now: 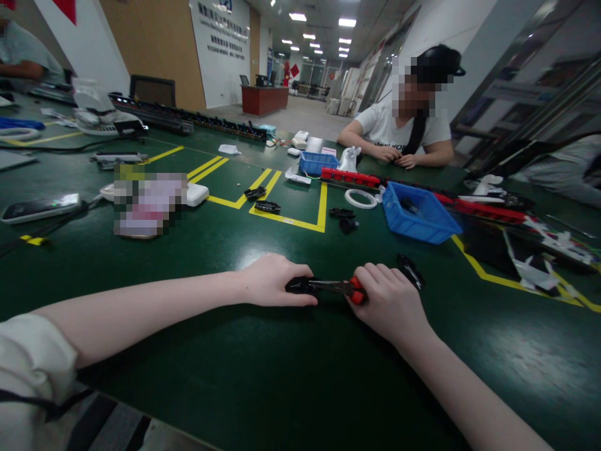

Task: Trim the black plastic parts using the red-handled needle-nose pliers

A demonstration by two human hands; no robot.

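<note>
A small black part (300,286) is pinched between the thumb and fingers of my left hand (273,280). My right hand (387,300) is wrapped round the red handles of a pair of pliers (335,287). The pliers' metal jaws point left and meet the black part; how they grip it is too small to tell. Just beyond my right hand another black part (410,271) lies on the green table (300,388). Farther off lie more small black pieces, among them one near the table's middle (267,207) and a rounded one (348,225).
A blue bin (420,213) stands at the right, with a white tape roll (360,199) beside it and a smaller blue bin (319,163) behind. A phone (153,207) leans at the left near a handheld device (42,208). Across the table sits a person (399,128).
</note>
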